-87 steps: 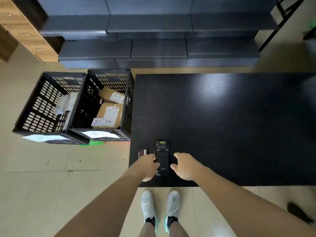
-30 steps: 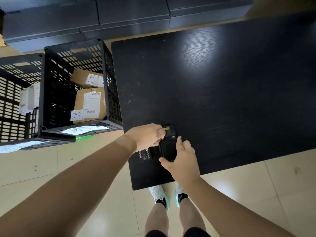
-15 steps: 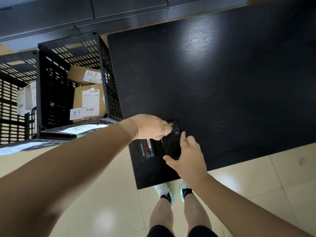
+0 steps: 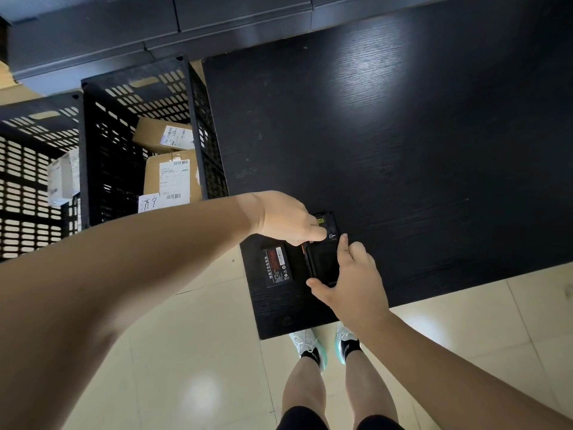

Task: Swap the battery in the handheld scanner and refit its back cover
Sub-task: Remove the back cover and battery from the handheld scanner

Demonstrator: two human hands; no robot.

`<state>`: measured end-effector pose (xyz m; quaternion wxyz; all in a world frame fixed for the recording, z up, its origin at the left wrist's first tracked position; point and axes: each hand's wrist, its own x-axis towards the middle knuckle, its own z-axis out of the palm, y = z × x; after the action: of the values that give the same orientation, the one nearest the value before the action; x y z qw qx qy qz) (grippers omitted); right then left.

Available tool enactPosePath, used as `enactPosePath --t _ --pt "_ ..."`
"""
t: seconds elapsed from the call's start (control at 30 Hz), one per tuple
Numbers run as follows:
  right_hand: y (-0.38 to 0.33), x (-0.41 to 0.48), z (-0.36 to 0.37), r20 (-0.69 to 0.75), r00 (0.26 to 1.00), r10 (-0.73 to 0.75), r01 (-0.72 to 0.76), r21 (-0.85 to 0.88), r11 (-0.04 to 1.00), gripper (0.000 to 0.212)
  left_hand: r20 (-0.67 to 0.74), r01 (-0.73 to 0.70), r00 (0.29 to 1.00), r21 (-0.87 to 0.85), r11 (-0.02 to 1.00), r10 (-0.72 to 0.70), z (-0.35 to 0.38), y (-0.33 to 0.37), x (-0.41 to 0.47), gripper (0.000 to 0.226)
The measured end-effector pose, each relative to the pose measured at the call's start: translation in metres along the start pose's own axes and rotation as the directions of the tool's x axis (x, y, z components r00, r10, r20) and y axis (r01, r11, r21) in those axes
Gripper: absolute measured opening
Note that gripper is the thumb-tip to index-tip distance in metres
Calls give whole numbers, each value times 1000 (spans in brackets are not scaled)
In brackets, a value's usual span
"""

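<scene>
- At the near-left corner of the black table [image 4: 403, 135], about seven o'clock from its middle, the handheld scanner [image 4: 322, 259] lies face down where you turned it over; three seconds ago it lay screen up between your hands.
- Its back cover [image 4: 321, 265] now stands lifted along its nine o'clock edge, an orange strip showing in the gap. A second ago that edge looked flush, so I judge the cover is coming free and the battery underneath is not yet out.
- Your left hand [image 4: 285, 218] is curled at the scanner's eleven o'clock, a fingertip pressing at the cover's top edge near the small round catch; whether it pinches anything I cannot tell.
- Your right hand [image 4: 350, 283] grips the scanner, thumb at its six o'clock end and fingers along its three o'clock side.
- One loose battery [image 4: 277, 266], red label up, lies just beside the scanner at nine o'clock, apart from it. It has kept its place, so I take it for the spare.
- Count: one scanner, one cover, one battery in view, two hands.
- Farther out at nine to ten o'clock stand two black slotted crates [image 4: 93, 144] on the floor; the nearer holds two labelled cardboard boxes [image 4: 169, 172].
</scene>
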<state>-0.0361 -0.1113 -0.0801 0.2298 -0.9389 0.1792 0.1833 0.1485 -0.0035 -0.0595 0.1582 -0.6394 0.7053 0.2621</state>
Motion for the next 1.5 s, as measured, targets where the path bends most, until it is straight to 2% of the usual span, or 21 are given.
enactPosePath --t 0.13,0.2,0.27,0.3,0.33,0.4,0.43,0.47,0.53,0.63,0.73,0.8,0.9,1.13,1.27,1.5 --pt "1 0 0 -1 1000 3 -3 -4 1000 107 -13 -13 1000 -4 1000 13 -5 3 -5 21" --pt "1 1 -1 13 1000 8 -8 13 1000 108 -39 70 997 -94 993 -74 -2 7 -7 20" --pt "2 0 -6 51 999 3 -5 41 999 109 -97 230 959 -290 929 -267 5 19 -13 22" --pt "6 1 -9 82 997 -7 2 61 998 108 -121 311 908 -444 840 -401 10 29 -17 24" --pt "10 2 -14 115 993 -13 1 100 995 106 -133 353 830 -628 694 -542 14 42 -21 26" --pt "22 7 -28 153 988 -5 -31 232 972 96 -83 283 592 -910 304 -801 19 75 -24 33" --pt "30 12 -36 140 990 -11 -29 283 959 85 -15 223 455 -966 131 -890 19 93 -20 39" --pt "38 19 -45 111 993 -40 4 303 953 70 61 186 331 -982 1 -942 17 112 -13 45" --pt "49 36 -62 50 988 -148 129 274 953 41 197 132 158 -975 -177 -968 13 142 9 58" --pt "55 63 -81 130 935 -329 304 185 935 22 344 58 20 -938 -343 -939 6 173 43 86" --pt "53 84 -83 225 822 -522 503 141 853 14 461 65 -99 -881 -469 -882 -8 185 66 99" --pt "49 91 -79 252 758 -601 592 120 797 9 490 85 -125 -861 -501 -863 -17 186 78 104" --pt "43 96 -73 285 725 -628 636 75 768 12 515 157 -145 -831 -534 -845 -17 186 89 106" --pt "48 104 -64 175 610 -773 781 30 624 14 502 251 -208 -802 -542 -839 -12 187 102 93" --pt "47 113 -62 119 478 -871 878 -17 479 10 500 288 -206 -790 -541 -841 -11 187 103 94" --pt "50 130 -57 104 294 -950 955 -75 287 12 516 254 -204 -793 -554 -832 -9 187 104 96"
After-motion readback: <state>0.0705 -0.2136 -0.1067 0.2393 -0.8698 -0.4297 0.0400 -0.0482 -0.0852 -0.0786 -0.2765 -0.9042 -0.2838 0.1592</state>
